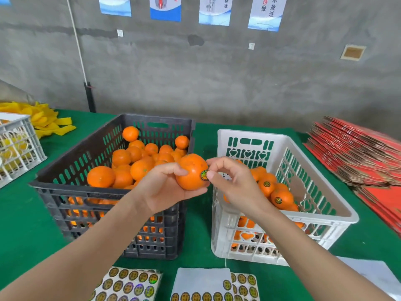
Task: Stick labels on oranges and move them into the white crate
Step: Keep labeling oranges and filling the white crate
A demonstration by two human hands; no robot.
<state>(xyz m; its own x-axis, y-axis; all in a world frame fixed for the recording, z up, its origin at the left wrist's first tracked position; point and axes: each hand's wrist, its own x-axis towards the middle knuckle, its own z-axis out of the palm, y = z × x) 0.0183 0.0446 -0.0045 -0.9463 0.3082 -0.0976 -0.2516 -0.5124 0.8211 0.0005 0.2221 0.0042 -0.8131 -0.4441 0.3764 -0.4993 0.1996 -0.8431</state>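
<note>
label sheets [128,285] cut off below

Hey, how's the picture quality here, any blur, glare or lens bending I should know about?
Head view: even, soft light, no hard shadows; wide-angle bending curves the table edge and stretches the forearms; the orange, left hand and right hand are fairly sharp; the red cardboard stack smears; the label sheets glint.

Rough grey concrete wall [217,79] fills upper half of frame. Four posters [214,9] along top edge, cut off. White cord [77,42] runs down upper left to black pipe [90,97]. Small brown plaque [352,52] upper right. Green-covered surface [19,213] across lower half. Light even, flat.
</note>
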